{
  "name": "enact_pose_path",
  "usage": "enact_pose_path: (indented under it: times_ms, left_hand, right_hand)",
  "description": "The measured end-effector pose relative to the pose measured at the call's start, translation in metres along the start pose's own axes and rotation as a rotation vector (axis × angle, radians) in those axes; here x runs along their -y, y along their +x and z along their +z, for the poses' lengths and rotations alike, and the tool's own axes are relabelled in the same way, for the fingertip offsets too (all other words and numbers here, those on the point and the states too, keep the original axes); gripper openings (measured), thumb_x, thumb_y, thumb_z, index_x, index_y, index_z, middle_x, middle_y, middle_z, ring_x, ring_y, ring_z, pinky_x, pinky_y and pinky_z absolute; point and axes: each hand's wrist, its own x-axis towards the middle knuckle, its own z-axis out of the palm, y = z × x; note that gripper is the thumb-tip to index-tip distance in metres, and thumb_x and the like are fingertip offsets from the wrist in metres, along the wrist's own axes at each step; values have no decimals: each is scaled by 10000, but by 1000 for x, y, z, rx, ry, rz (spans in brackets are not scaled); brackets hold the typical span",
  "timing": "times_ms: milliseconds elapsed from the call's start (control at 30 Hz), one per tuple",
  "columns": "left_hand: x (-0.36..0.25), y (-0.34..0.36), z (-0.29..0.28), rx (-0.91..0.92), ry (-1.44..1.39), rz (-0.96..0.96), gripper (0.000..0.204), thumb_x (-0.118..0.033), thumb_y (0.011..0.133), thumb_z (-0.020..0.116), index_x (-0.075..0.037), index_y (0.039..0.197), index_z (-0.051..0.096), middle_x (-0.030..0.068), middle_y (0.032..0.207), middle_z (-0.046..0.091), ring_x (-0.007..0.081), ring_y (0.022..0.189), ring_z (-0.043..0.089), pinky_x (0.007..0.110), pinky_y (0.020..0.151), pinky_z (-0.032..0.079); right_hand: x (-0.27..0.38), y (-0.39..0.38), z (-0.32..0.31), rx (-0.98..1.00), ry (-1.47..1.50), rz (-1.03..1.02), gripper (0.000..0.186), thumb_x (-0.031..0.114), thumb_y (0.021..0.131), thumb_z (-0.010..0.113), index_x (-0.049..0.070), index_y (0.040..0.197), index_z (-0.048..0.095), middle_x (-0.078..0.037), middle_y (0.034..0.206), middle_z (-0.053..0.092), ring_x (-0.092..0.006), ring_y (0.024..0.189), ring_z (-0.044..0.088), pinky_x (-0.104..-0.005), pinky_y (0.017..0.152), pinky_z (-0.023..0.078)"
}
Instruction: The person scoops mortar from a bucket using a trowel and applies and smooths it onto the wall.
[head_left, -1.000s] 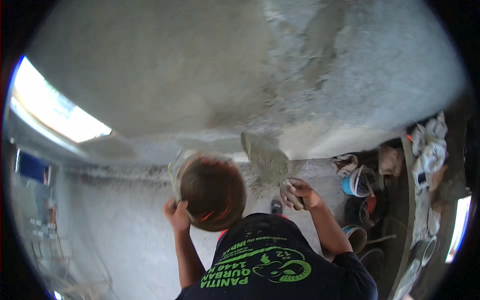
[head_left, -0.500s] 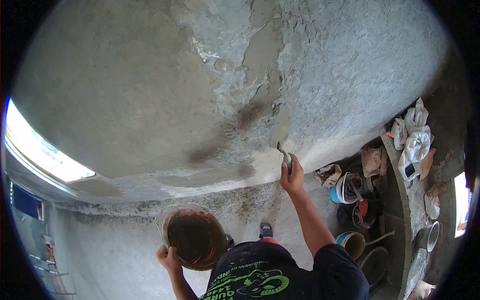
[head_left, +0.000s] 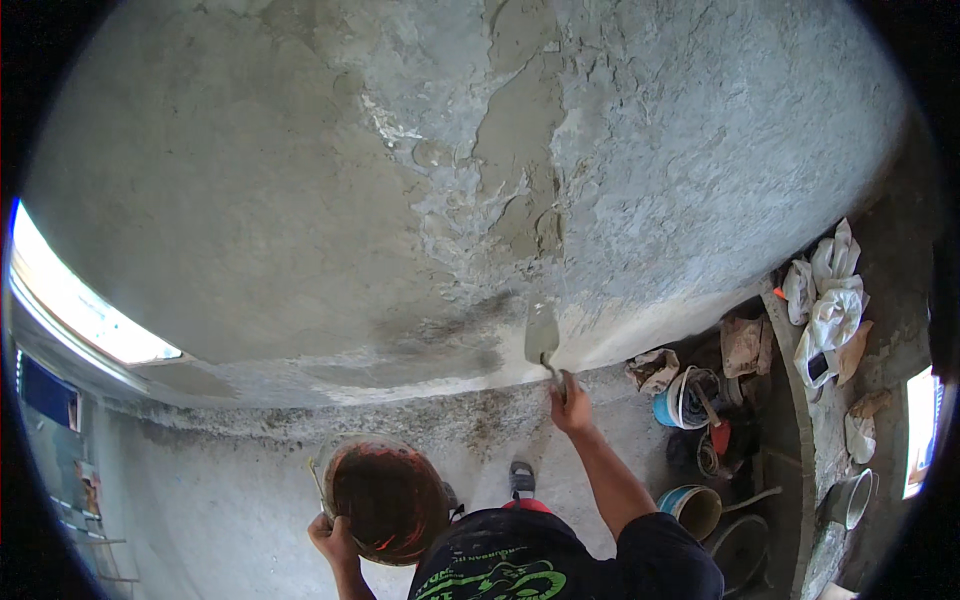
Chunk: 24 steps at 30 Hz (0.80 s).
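My right hand (head_left: 573, 405) is closed round the handle of a trowel (head_left: 542, 335). The trowel's flat blade lies at the lower part of the grey plastered wall (head_left: 450, 200), near the wall's foot; whether it touches cannot be made out. Darker, smoother mortar (head_left: 520, 130) runs in a strip up the wall above the blade, with rough, flaky edges. At lower left, my left hand (head_left: 335, 540) grips the rim of a round, dark bucket (head_left: 388, 500), thumb over the edge. The bucket is tilted toward me, its inside dark with reddish streaks.
On the right stand a blue and white bucket (head_left: 688, 398) with tools in it, another bucket (head_left: 690, 510) and a paper sack (head_left: 747, 345). White plastic bags (head_left: 835, 310) and a metal pail (head_left: 852, 498) rest on a ledge. A bright window (head_left: 90, 310) is at far left.
My right hand and the trowel have moved down and slightly left along the wall, and the blade now shows more fully. My left hand still holds the bucket, slightly lower in view.
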Motion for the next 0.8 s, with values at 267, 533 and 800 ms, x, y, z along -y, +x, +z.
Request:
enact_pose_path:
  times_ms: [267, 533, 800]
  left_hand:
    - [-3, 6, 20, 18, -23, 69, 210, 16, 740, 546, -48, 581, 425, -66, 570, 428, 39, 515, 353, 259, 473, 257]
    - [22, 5, -7, -17, -23, 59, 194, 32, 721, 542, -41, 581, 429, -59, 559, 447, 39, 506, 364, 262, 466, 268]
    - [12, -3, -1, 3, 5, -30, 142, 35, 717, 568, -13, 602, 500, -37, 586, 515, 49, 520, 429, 250, 479, 334]
  right_hand:
    - [50, 129, -54, -214, -7, -236, 427, 116, 922, 623, -56, 1290, 490, -314, 1029, 642, -492, 834, 652, -499, 674, 554]
    - [29, 47, 3, -63, 40, -207, 427, 136, 891, 670, -11, 1261, 516, -288, 1022, 652, -490, 859, 654, -480, 691, 565]
    - [17, 94, 33, -72, -11, 35, 355, 191, 960, 579, 21, 1241, 447, -327, 1058, 595, -548, 883, 595, -588, 708, 502]
